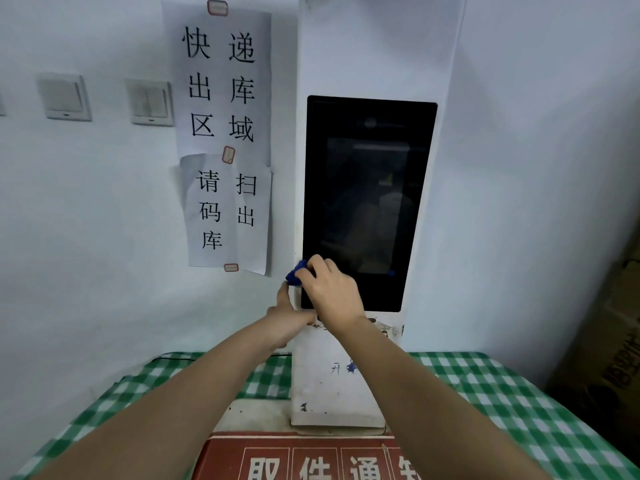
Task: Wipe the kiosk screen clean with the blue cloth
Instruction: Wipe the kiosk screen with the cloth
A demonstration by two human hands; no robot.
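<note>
The kiosk screen [367,188] is a tall black panel set in a white upright stand [332,386], and it is dark. My right hand [334,294] presses a bunched blue cloth [296,273] against the screen's lower left corner; only a small part of the cloth shows past my fingers. My left hand [287,317] grips the stand's left edge just below the cloth, partly hidden behind my right wrist.
The stand rests on a table with a green checked cloth [512,393]. A red sign [298,459] lies at the table's front. Paper notices [225,133] and two wall switches [64,97] are on the left wall. Cardboard boxes [609,358] stand at the right.
</note>
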